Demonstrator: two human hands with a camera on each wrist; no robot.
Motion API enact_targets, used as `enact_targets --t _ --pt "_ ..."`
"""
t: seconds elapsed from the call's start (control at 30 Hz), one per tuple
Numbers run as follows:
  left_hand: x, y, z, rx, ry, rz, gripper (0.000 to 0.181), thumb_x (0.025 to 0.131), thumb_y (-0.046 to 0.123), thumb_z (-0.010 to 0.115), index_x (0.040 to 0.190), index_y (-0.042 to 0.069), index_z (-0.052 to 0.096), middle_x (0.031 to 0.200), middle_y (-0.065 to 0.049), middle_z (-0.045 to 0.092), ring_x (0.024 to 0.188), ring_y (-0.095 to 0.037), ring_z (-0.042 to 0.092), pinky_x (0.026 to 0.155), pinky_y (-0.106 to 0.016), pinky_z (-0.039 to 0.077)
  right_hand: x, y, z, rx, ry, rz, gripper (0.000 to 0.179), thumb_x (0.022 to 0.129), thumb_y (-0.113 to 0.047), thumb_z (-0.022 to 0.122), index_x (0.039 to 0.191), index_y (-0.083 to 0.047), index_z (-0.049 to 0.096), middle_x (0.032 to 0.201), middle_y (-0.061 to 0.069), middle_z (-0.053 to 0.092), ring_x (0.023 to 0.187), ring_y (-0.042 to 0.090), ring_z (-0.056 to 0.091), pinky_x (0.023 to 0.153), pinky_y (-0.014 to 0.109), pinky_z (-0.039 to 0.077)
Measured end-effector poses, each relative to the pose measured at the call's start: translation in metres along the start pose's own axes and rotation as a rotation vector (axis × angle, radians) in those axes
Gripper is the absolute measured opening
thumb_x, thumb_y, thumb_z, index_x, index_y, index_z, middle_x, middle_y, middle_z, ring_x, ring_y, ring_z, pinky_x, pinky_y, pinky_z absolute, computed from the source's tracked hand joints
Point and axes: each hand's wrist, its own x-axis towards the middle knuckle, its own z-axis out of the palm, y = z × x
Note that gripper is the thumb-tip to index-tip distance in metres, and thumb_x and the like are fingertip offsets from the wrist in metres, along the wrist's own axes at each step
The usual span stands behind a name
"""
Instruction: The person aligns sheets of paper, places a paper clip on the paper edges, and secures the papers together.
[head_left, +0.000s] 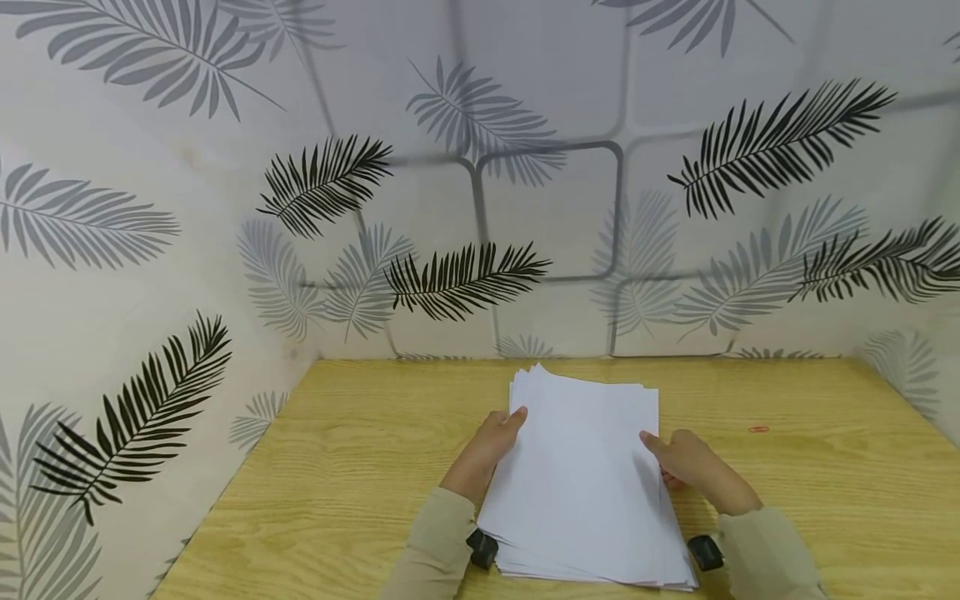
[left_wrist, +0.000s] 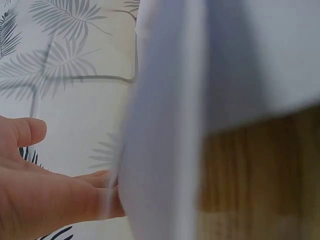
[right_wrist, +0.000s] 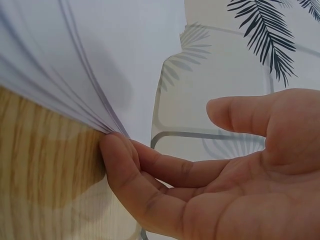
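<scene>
A stack of white paper sheets (head_left: 573, 483) stands between the two hands, its top edges uneven and its lower sheets fanned out a little. On its left edge is my left hand (head_left: 489, 450); in the left wrist view the extended fingers (left_wrist: 85, 200) touch the side of the sheets while the thumb stands apart. My right hand (head_left: 693, 467) is at the opposite edge. In the right wrist view its bent fingertips (right_wrist: 117, 150) press against the bunched sheet edges, with the thumb raised away from the paper. The far side of the stack is hidden there.
A wooden table (head_left: 352, 467) lies under the stack. Right of the paper is a small red, flat item (head_left: 758, 429), perhaps a paper clip or a mark. Behind and to the left rises a leaf-patterned covering (head_left: 555, 325).
</scene>
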Motion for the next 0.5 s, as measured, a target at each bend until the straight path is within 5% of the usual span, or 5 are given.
enact_targets --t 0.27,0.5 --pt "-0.0009 0.0003 0.0027 -0.012 0.033 0.040 0.059 0.102 0.034 0.045 0.141 -0.009 0.033 0.142 -0.028 0.037 0.132 -0.043 0.035 0.106 -0.055 0.029 -0.0003 0.0005 0.0006 -0.002 0.010 -0.007 0.040 0.102 -0.026 0.043 0.076 0.004 0.045 0.069 0.011 0.049 0.061 0.019 0.050 0.059 0.030 0.046" --pt "0.0001 -0.0008 0.0050 -0.004 0.092 0.015 0.059 0.099 0.020 0.050 0.143 -0.012 0.027 0.144 -0.032 0.033 0.133 -0.045 0.033 0.108 -0.054 0.029 -0.0006 0.0026 0.0014 -0.025 0.015 -0.031 0.041 0.101 -0.024 0.045 0.067 -0.001 0.046 0.064 0.008 0.050 0.057 0.017 0.049 0.057 0.029 0.045"
